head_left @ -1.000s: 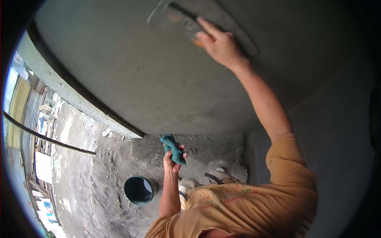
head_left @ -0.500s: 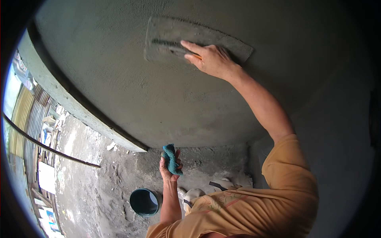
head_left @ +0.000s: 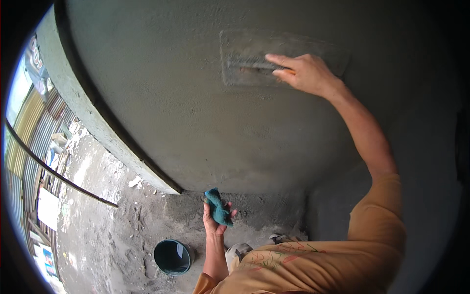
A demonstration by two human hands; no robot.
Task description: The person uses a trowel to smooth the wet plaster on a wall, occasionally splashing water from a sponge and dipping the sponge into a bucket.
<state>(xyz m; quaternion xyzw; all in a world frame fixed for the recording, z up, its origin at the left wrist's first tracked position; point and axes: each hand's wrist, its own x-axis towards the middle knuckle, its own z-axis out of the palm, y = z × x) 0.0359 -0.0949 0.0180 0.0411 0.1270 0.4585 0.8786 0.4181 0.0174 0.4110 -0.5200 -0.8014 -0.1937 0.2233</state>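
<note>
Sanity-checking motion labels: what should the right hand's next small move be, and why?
Probably sweep the float left across the wall: the right hand already grips it, it looks flat against the surface, and rougher texture shows to its left.

1. My wide grey rectangular float [head_left: 269,44] lies flat against the grey wall [head_left: 196,127], held in my right grip [head_left: 311,73].
2. My teal sponge [head_left: 218,208], squeezed narrow midway, slants across my left grip [head_left: 212,226].

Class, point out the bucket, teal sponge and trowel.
Bucket [head_left: 163,256], head view: inner left wall.
Teal sponge [head_left: 219,210], head view: its middle.
Trowel [head_left: 264,45], head view: blade, above its handle.
</note>
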